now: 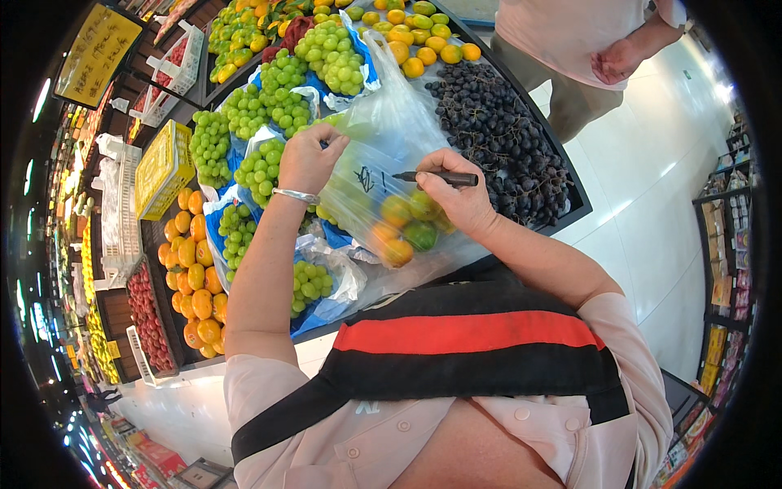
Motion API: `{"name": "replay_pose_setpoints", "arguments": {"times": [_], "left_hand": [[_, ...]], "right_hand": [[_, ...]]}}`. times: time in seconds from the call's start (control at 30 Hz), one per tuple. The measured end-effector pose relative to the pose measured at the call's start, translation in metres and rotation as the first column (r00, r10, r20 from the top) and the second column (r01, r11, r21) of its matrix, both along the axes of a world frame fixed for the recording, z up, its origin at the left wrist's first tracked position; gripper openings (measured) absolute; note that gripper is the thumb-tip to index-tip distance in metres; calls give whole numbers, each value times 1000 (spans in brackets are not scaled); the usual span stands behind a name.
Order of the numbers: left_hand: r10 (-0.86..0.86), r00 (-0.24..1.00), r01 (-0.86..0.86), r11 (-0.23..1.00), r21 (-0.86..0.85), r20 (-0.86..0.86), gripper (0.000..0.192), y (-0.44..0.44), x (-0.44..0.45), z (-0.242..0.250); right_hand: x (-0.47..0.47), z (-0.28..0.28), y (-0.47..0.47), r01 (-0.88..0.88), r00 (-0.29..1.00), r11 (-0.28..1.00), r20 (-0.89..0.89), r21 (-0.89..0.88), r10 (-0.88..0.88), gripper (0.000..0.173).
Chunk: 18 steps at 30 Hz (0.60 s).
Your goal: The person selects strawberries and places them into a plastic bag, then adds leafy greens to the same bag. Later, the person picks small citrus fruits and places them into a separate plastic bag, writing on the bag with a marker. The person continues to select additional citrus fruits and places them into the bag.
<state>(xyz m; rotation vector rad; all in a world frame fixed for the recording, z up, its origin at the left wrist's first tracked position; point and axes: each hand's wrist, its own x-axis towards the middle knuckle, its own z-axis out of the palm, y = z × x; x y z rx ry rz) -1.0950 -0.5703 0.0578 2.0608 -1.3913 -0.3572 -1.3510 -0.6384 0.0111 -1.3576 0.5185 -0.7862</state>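
Note:
A clear plastic bag (348, 202) lies over the fruit stand with several green and orange mandarins (400, 223) in its lower end. Dark handwritten marks show on its film. My left hand (310, 160) pinches the bag's upper left part between thumb and fingers, above green grapes (261, 170). In my right hand (459, 194) is a black marker pen (449, 178), its tip at the bag's surface just right of the marks. Part of the bagged fruit is hidden behind my right hand.
Dark grapes (489, 122) fill the stand's right side, beside its black rim (577, 211). Loose mandarins (421, 36) lie at the back, persimmons (198, 275) at left near a yellow basket (165, 168). Another person (568, 43) stands beyond the stand at upper right.

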Motion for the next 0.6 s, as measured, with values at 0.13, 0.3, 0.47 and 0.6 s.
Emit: {"name": "replay_pose_setpoints", "arguments": {"times": [0.13, 0.3, 0.47, 0.6], "left_hand": [[12, 1000, -12, 1000, 9, -20, 21, -1, -1, 1], [12, 999, -11, 1000, 14, -37, 21, 0, 1, 0], [-5, 999, 4, 1000, -19, -45, 22, -1, 1, -2], [-12, 1000, 11, 1000, -21, -21, 23, 0, 1, -1]], "right_hand": [[7, -4, -3, 1, 998, 998, -64, -55, -5, 14], [5, -3, -3, 52, 996, 999, -69, -11, -52, 14], [2, 0, 1, -20, 991, 991, -132, -133, 3, 14], [3, 0, 0, 37, 984, 992, -171, -123, -58, 13]]}}
